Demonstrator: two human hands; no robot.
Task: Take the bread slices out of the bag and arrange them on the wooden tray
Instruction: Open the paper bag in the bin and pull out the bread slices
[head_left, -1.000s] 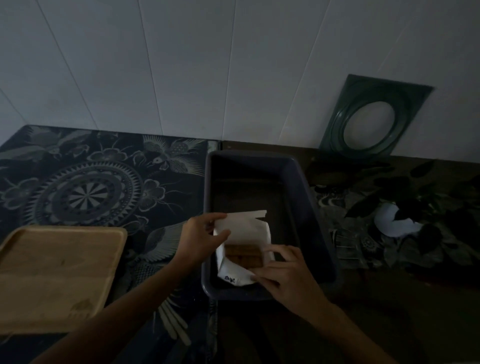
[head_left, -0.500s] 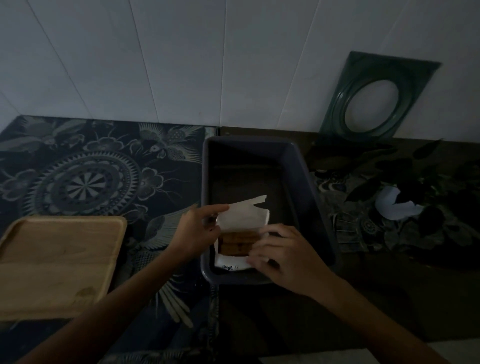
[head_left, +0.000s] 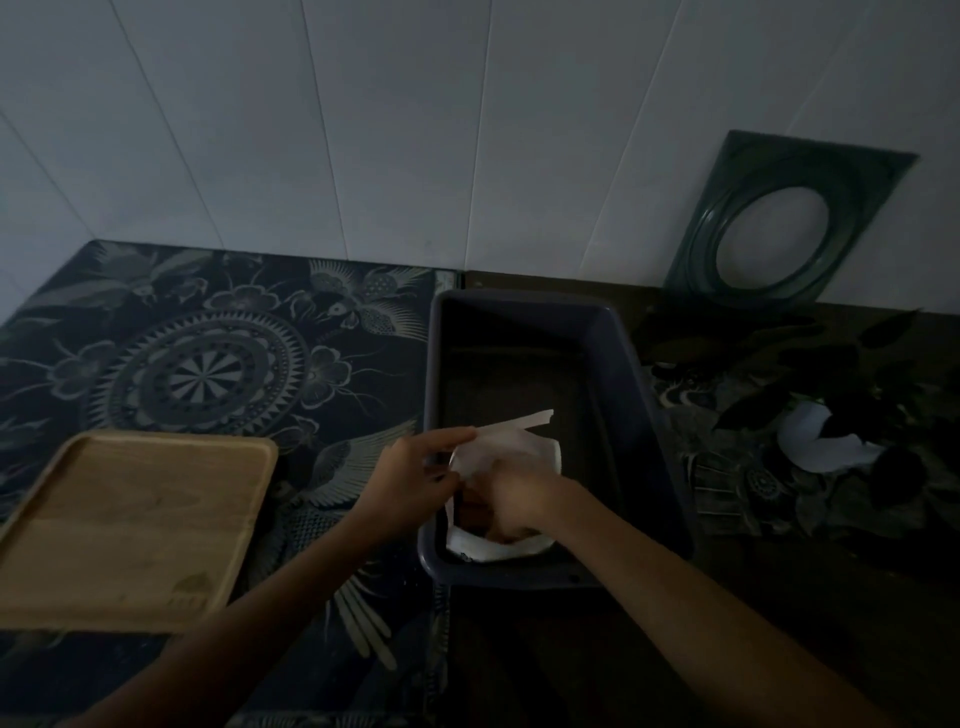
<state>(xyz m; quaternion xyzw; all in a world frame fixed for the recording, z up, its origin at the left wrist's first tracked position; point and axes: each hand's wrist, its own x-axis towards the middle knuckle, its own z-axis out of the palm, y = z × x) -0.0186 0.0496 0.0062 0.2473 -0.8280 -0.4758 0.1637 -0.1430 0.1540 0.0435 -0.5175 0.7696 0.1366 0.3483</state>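
With our left hand (head_left: 415, 475) pinching the white paper bag's (head_left: 511, 452) flap open at the dark plastic tub's (head_left: 618, 364) near end, and our right hand's (head_left: 519, 499) grip hidden inside, we could crush the bread slices (head_left: 475, 514) or tear the bag, leaving the wooden tray (head_left: 130, 519) bare.

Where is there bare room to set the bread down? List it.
The wooden tray is bare all over. The patterned cloth between the tray and the back wall is free. Inside the dark bin, the far half is open; its near end is crowded by the white bag, the left hand and the right hand.
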